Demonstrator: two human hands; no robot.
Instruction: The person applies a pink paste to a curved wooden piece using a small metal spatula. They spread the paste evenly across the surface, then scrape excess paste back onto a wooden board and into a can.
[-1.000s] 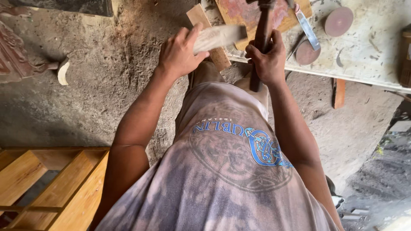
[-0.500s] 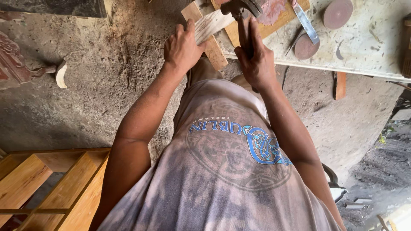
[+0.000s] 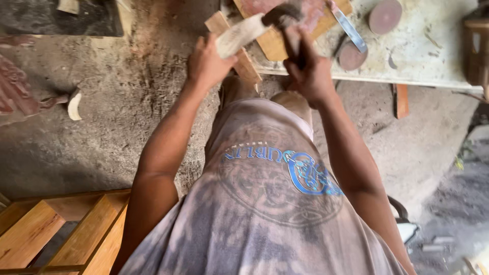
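One view only, from a camera worn on the person's head. It looks steeply down the torso, so the shirt fills the lower middle of the frame, close to the lens. Both forearms run away from the camera toward the top edge. The dusty floor (image 3: 102, 127) lies farther off; the pale workboard (image 3: 433, 61) sits at top right. No second view overlaps.

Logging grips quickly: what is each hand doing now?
Left hand: closed on pale wooden piece.
Right hand: closed on hammer handle.
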